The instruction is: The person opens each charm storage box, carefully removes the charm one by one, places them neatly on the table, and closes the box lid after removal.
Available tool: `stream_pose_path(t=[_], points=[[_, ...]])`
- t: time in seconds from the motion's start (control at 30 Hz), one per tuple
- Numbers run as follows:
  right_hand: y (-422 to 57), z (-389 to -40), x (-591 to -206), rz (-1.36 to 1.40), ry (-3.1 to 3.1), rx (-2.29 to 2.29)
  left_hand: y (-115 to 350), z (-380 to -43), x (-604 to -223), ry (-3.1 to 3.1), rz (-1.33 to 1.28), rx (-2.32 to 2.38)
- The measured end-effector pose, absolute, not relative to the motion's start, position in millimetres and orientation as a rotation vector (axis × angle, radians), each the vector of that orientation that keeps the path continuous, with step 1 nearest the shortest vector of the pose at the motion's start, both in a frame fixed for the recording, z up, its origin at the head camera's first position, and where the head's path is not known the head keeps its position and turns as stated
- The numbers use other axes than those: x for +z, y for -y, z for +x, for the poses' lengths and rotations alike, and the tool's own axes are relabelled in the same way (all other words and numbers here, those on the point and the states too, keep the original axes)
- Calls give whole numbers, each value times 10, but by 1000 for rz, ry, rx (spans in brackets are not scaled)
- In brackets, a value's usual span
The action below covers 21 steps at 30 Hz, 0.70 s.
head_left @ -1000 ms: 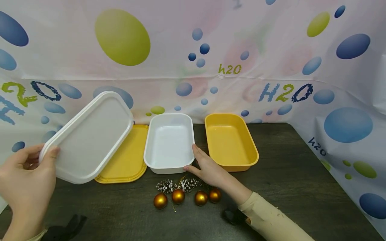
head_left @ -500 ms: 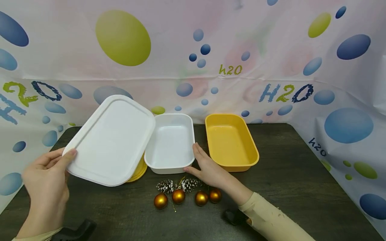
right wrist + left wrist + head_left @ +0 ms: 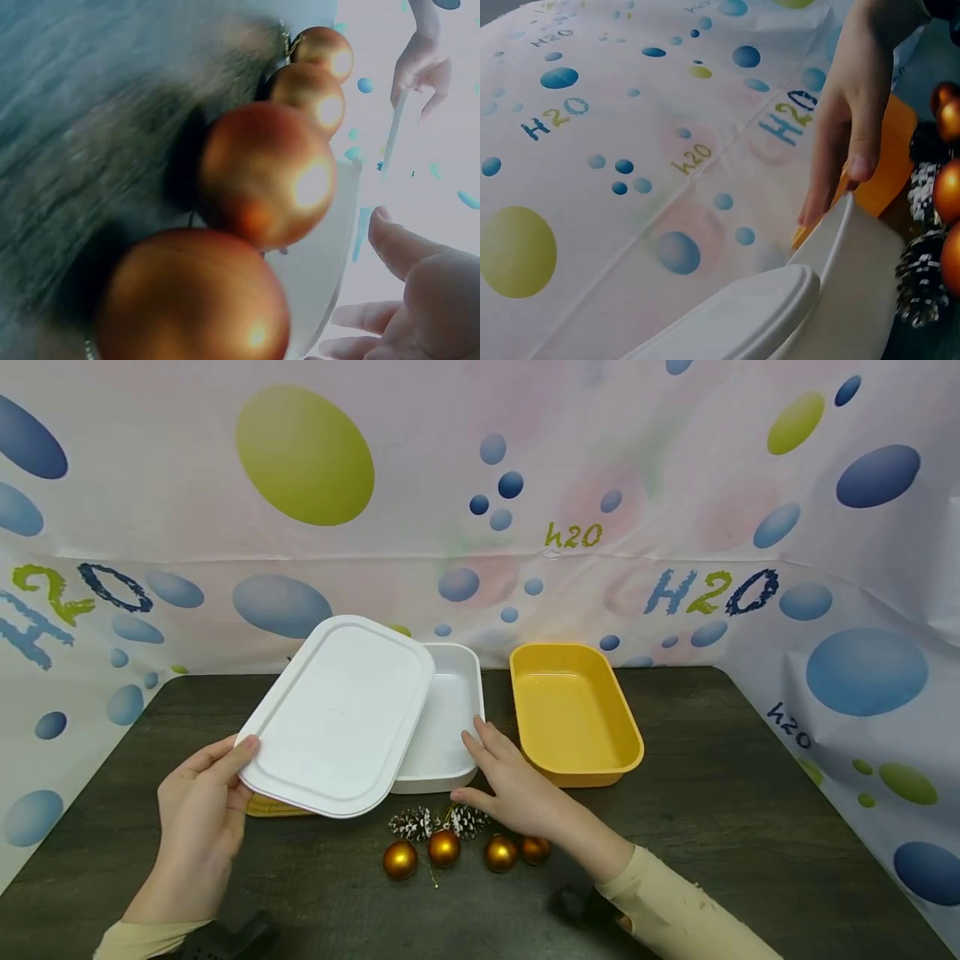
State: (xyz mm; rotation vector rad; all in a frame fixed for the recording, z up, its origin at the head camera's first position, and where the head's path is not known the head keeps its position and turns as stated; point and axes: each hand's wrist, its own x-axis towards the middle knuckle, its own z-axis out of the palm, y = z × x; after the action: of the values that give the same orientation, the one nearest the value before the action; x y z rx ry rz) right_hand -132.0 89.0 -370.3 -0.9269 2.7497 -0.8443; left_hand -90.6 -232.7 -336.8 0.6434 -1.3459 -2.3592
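Observation:
My left hand [image 3: 202, 827] pinches the left edge of a white rectangular lid [image 3: 341, 718], thumb on top. The lid is tilted and overlaps the left part of the white plastic container [image 3: 453, 727] in the head view. At the container's right side is my right hand [image 3: 521, 789], fingers spread and holding nothing, fingertips right at the rim. In the right wrist view, the right thumb and fingers [image 3: 405, 247] stand apart beside the white container [image 3: 330, 255]. A yellow lid [image 3: 277, 807] lies mostly hidden beneath the white lid.
To the right stands a yellow container [image 3: 581, 714]. Several copper-coloured baubles [image 3: 444, 849] and snowy pine cones [image 3: 411, 823] lie in front of the white container. A patterned sheet [image 3: 420, 485] hangs behind the dark table [image 3: 712, 827].
The left hand has brought the white lid rightward from over the yellow lid to partly over the white container. My right hand's fingers have lifted off the container's side and spread.

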Motion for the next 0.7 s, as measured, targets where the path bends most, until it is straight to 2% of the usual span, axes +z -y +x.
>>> stream_pose_path(t=[0.4,0.7], points=[[-824,-1275,-3640,-1034,-2618,-992,2006,-958,-3451,1323,659,-2519],[-865,-1294,-3663,-1036,-2625,-1205,1840,-955,-3511,1485,493,-2571]])
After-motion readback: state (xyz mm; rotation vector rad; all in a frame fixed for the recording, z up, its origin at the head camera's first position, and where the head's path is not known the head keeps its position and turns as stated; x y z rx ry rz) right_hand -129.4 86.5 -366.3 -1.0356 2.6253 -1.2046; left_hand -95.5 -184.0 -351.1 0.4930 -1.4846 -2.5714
